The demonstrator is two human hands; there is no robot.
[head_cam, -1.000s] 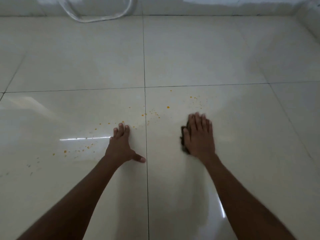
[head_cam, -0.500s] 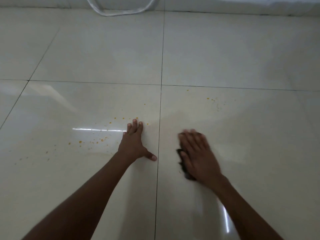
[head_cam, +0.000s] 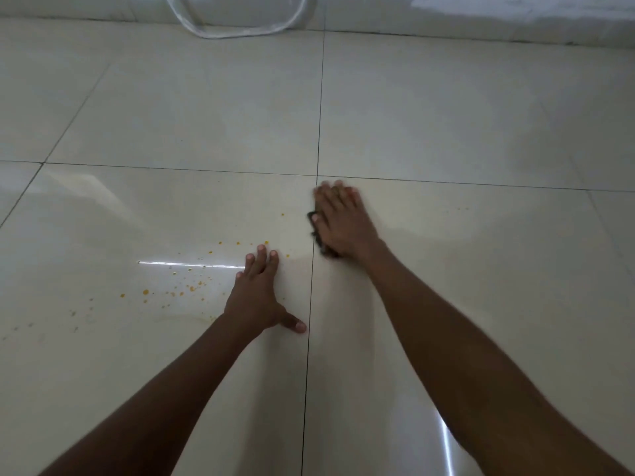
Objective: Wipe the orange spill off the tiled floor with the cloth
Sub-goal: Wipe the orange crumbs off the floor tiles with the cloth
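Orange spill (head_cam: 178, 286) sits on the floor (head_cam: 446, 115) left of the grout line. Right hand (head_cam: 340, 221) presses flat on the dark cloth (head_cam: 314, 223) for wiping pressure; left hand (head_cam: 256, 297) splayed flat, holding nothing, likely bracing.

Dark cloth (head_cam: 316, 231) mostly hidden beneath the pressing right hand (head_cam: 340, 221); only its left edge shows. Fingertips (head_cam: 338, 185) motion-blurred. Clear hose (head_cam: 237, 30) cropped by top edge.

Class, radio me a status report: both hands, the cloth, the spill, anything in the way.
Right hand flat, pressing dark cloth on cream tiled floor. Left hand flat on tile. Orange spill specks remain beside left hand. Nothing blocking.
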